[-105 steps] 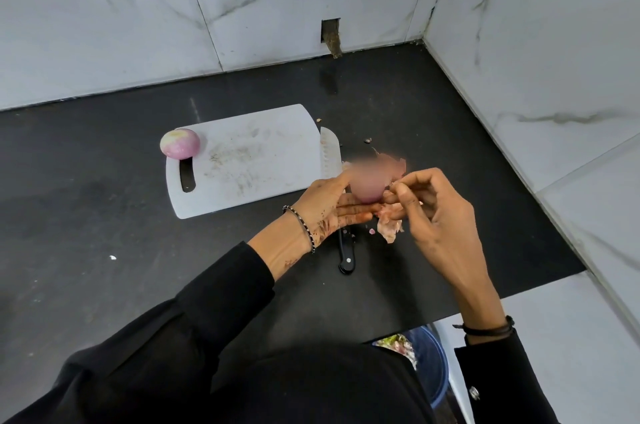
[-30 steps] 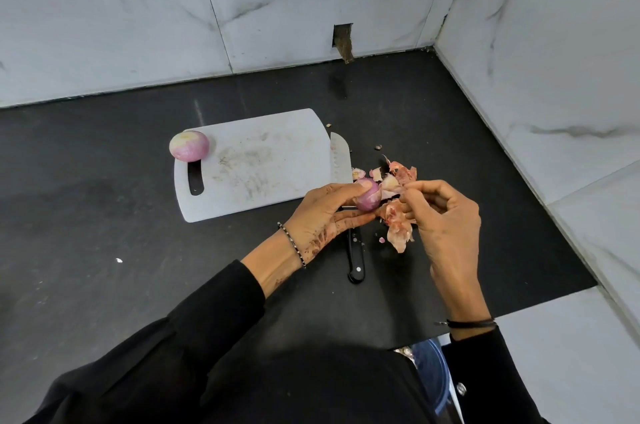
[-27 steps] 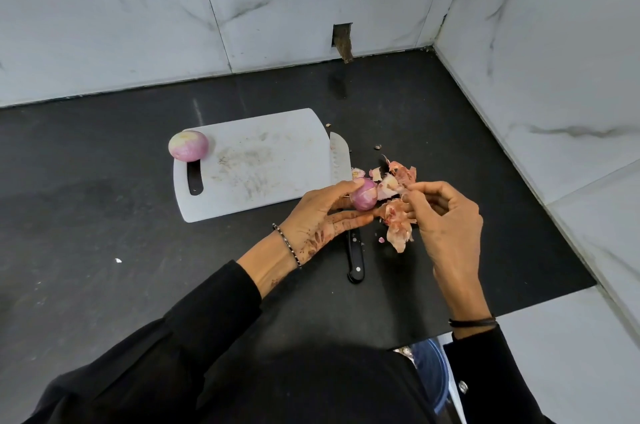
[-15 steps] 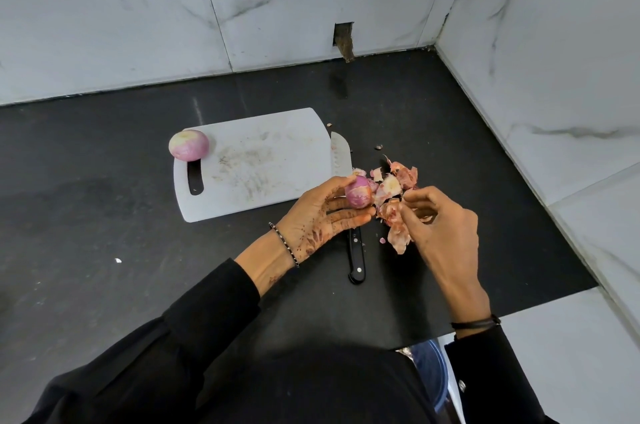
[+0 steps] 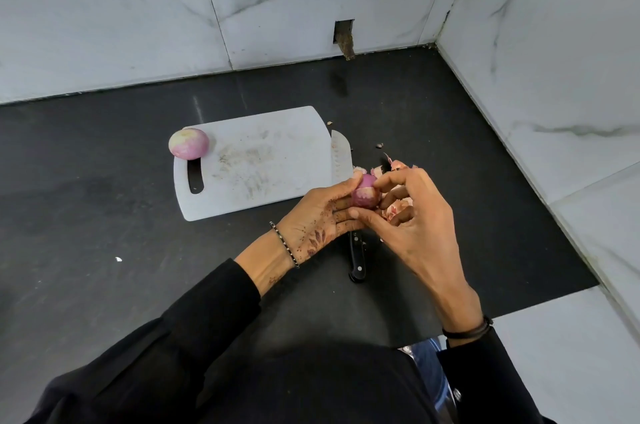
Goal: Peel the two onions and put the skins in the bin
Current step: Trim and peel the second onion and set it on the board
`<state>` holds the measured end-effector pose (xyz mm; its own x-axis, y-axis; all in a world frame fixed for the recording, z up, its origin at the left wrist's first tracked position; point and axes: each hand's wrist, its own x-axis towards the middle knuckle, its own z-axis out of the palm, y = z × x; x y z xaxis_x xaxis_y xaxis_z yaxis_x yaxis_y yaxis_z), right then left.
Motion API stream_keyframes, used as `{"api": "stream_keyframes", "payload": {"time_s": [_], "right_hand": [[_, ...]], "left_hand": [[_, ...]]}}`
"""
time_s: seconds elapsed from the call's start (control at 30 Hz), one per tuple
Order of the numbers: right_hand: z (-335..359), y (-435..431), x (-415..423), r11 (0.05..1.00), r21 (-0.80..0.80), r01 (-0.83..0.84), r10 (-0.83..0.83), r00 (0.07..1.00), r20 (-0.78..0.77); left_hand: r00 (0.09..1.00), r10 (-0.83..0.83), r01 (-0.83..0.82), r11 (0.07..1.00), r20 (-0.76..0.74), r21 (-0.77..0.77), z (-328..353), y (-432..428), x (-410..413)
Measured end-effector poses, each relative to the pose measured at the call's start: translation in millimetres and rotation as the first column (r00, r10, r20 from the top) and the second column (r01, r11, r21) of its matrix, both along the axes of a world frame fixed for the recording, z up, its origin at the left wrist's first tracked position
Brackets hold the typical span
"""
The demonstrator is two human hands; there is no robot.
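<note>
- Well over at nine o'clock of the view, a white speck (image 5: 118,259) lies alone on the black counter (image 5: 86,201).
- One peeled onion (image 5: 188,144), pale with pink flushes, sits on the ten o'clock corner of the white cutting board (image 5: 256,163), just above its handle slot and well apart from both hands.
- Along the board's three o'clock edge lies a knife (image 5: 341,160). Its black handle points toward six o'clock, and its middle is hidden under the hands.
- From seven o'clock comes the left hand (image 5: 311,221), with a beaded bracelet at the wrist. Its fingers are curled round the second onion (image 5: 365,195) and clamp it from its nine o'clock side.
- That second onion is purple-pink with a pale patch, and is held above the knife just off the board's four o'clock corner.
- From five o'clock comes the right hand (image 5: 419,229). Its index fingertip is on the onion at one o'clock and its thumb is under it at seven, nipping it, while the other fingers are loosely spread.
- Papery pink skins (image 5: 398,166) lie on the counter at the onion's one o'clock, just beyond those fingers. More show through the gap between them, and I cannot tell whether these are held or lying.
- At six o'clock of the right wrist, beyond the counter's near edge, a sliver of the blue bin (image 5: 427,364) shows. It is mostly hidden by dark clothing.
</note>
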<state>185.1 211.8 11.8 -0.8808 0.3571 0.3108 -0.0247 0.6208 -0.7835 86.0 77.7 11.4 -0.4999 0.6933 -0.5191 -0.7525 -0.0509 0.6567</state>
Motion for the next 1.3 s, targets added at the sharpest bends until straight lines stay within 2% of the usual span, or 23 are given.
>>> {"api": "stream_keyframes", "payload": {"time_s": [0.3,0.5,0.77,1.03,1.3], "right_hand": [[-4.1,-1.3,-2.7,1.000,0.002,0.019,-0.019,1.000,-0.019],[-9.1,2.9,-1.9,0.991,0.135,0.009,-0.010,1.000,0.007],[-18.5,-2.3,-1.5,0.995,0.097,-0.025,0.028,0.999,-0.026],[-14.5,-2.5,2.7,0.996,0.017,0.091,-0.091,0.996,-0.027],[-9.0,6.3,5.2,0.998,-0.014,0.054,-0.054,0.998,-0.037]], "left_hand": [[0.999,0.050,-0.049,0.998,0.013,-0.027,2.0,3.0,2.6],[0.996,0.091,-0.090,0.995,0.006,-0.047,-0.1,4.7,5.3],[0.994,0.106,-0.104,0.991,0.022,-0.079,-5.2,6.3,2.4],[0.994,0.110,-0.105,0.987,0.029,-0.122,-1.1,8.7,0.8],[0.998,0.056,-0.056,0.998,0.024,-0.036,-0.1,8.7,4.3]]}}
